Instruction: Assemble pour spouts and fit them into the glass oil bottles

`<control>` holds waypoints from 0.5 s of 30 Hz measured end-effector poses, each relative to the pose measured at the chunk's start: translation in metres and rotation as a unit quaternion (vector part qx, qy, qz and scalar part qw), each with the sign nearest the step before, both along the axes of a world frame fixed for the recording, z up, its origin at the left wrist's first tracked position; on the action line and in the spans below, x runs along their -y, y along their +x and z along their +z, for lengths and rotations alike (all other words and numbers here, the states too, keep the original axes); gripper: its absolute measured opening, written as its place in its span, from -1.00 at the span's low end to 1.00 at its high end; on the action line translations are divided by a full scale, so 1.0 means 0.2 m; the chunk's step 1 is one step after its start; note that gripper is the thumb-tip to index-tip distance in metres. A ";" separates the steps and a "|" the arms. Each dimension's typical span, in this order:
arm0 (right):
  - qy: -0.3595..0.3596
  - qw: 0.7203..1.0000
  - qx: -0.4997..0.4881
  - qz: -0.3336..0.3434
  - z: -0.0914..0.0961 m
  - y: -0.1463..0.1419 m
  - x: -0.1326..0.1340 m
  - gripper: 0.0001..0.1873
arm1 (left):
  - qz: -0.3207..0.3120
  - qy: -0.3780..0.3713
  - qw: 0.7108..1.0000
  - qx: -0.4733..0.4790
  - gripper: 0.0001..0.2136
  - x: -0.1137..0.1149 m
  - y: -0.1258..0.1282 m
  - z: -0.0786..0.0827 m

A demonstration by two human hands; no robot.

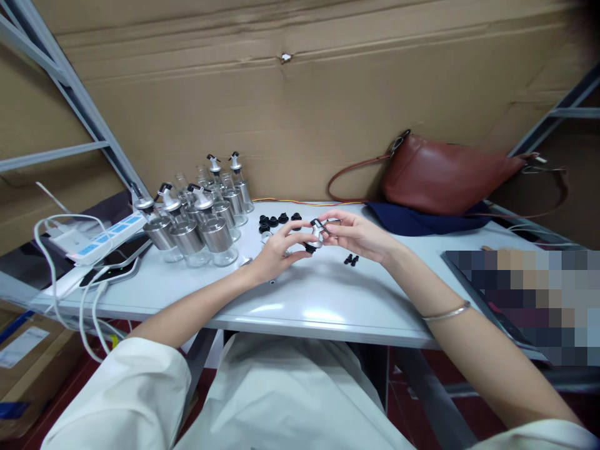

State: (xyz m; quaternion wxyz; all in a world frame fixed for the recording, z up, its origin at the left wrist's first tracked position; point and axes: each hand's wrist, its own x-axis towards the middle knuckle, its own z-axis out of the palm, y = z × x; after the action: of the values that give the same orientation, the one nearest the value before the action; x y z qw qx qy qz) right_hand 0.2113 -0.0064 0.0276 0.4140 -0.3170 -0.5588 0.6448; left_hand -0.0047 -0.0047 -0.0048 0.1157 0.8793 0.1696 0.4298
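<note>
Above the middle of the table, my left hand [281,250] grips a silver pour spout [315,236] with a black base, held tilted. The fingers of my right hand [359,234] are closed on the black flip cap at the spout's upper end. Behind my left hand lie several black stoppers [274,221]. Several small black pieces [351,259] rest on the table below my right hand. To the left stand glass bottles with steel bands [216,234]; some carry silver spouts with black caps, others have bare necks.
A power strip [107,239] with white cables lies at the table's left end. At the back right, a brown leather bag [445,175] sits on a dark blue cloth [407,222]. A cardboard sheet [281,125] walls off the back; a blurred-out screen [529,306] lies right.
</note>
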 end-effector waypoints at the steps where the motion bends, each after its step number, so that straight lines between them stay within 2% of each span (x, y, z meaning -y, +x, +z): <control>1: 0.001 1.000 -0.001 0.001 0.00 0.00 0.00 -0.66 | 0.008 0.002 1.000 -0.001 -0.79 0.00 0.00 0.00; 4: 0.004 1.000 -0.003 0.001 0.01 0.00 0.01 -0.67 | 0.023 0.016 1.000 0.001 -0.79 0.00 0.00 0.00; 15: -0.023 0.999 -0.028 0.012 0.00 0.00 0.00 -0.68 | 0.004 0.050 0.999 0.006 -0.77 0.01 0.00 0.02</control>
State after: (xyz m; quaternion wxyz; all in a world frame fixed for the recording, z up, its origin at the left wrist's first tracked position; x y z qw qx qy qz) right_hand 0.2110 -0.0073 0.0281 0.4143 -0.3016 -0.5357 0.6711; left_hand -0.0049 -0.0065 -0.0015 0.0707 0.8808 0.1506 0.4433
